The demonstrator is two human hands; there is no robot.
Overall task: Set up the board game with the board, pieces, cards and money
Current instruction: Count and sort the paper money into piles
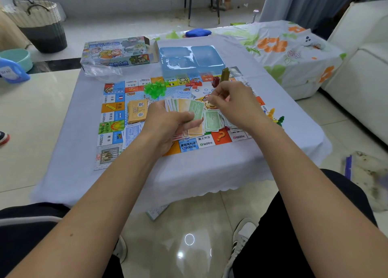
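The game board (113,120) lies flat on the low table. My left hand (168,122) grips a fanned stack of paper money (189,107), a green 500 note on top. My right hand (233,103) pinches a thin olive-brown bill or card (225,74) that stands up above its fingers. Loose green notes (214,120) lie under my hands. A deck of orange cards (136,112) sits on the board's left, blue notes (132,133) below it. Green plastic houses (154,87), red pieces (196,83) and yellow and green pawns (275,116) stand on the board.
The blue plastic insert tray (207,56) and the game box (117,51) sit at the table's far side, beside a clear plastic bag (100,70). A flowered cloth (294,46) covers furniture at right, next to a white sofa (361,63). A woven basket (42,21) stands far left.
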